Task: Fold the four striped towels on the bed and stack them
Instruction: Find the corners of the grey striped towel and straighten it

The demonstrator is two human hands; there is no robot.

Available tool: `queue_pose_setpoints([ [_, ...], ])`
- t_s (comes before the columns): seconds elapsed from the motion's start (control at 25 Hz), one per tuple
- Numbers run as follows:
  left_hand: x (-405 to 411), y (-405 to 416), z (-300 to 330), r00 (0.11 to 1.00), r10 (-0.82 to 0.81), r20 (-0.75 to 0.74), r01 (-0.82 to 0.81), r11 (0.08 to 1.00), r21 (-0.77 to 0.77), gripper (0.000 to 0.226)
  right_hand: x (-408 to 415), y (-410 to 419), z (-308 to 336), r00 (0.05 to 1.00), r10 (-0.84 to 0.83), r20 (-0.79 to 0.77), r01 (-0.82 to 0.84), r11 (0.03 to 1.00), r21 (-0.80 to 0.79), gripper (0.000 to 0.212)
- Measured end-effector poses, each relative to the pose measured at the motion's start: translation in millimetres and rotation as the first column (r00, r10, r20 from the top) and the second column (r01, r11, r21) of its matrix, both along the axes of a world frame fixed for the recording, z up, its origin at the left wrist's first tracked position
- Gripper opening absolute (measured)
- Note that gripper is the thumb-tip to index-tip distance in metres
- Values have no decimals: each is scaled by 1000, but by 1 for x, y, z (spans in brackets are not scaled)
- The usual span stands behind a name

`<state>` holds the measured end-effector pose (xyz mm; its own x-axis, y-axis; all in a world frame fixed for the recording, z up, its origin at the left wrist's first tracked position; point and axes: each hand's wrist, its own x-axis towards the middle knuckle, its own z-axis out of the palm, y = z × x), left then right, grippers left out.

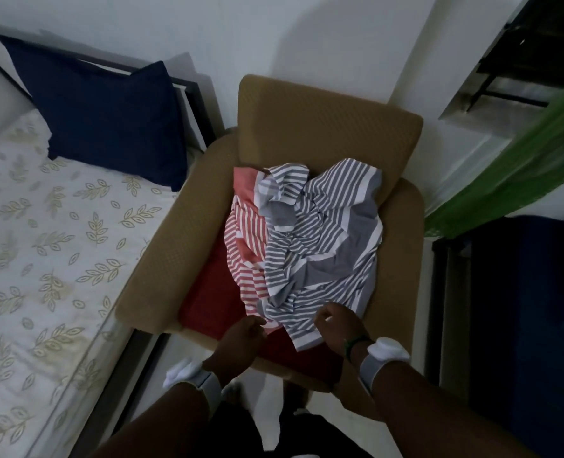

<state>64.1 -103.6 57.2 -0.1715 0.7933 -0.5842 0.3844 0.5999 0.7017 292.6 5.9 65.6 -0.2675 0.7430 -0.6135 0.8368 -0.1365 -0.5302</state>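
Note:
A crumpled heap of striped towels lies on the red seat (pixel 214 302) of a tan armchair (pixel 323 127). Grey-and-white striped towels (pixel 327 233) lie on top and to the right. A red-and-white striped towel (pixel 244 246) shows beneath them on the left. My left hand (pixel 241 338) is at the heap's near edge with its fingers curled, at the red-striped cloth. My right hand (pixel 336 325) rests on the near edge of the grey-striped cloth with curled fingers. Whether either hand grips the cloth is not plain. Both wrists wear bands.
The bed (pixel 43 242) with a leaf-patterned sheet stands on the left, a dark blue pillow (pixel 109 117) at its head. A green curtain (pixel 512 180) hangs at the right over dark furniture (pixel 521 309). White floor shows below the chair.

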Motion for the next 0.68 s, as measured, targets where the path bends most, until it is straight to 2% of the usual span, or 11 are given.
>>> queue_pose_setpoints([
  [0.12,-7,20,-24,999,-38,-2,37,997,-68,17,-18,20,-28,1000,4,13,-3,999,-53,20],
  [0.24,-12,36,-42,998,-69,11,70,993,-96,23,-37,34,-48,998,44,43,-41,997,-69,34],
  [0.36,-23,49,-64,985,-172,19,173,977,-120,30,-65,53,-76,992,-111,64,119,982,-144,38],
  [0.48,-38,49,-90,981,-192,20,193,971,-140,30,-95,66,-113,958,-286,-13,273,925,-264,43],
  [0.6,-48,52,-106,969,-247,7,245,956,-162,32,-103,66,-185,919,-394,-29,365,875,-317,70],
  [0.68,-54,57,-111,961,-275,23,274,942,-194,29,-109,66,-198,899,-438,-14,415,861,-294,60],
])
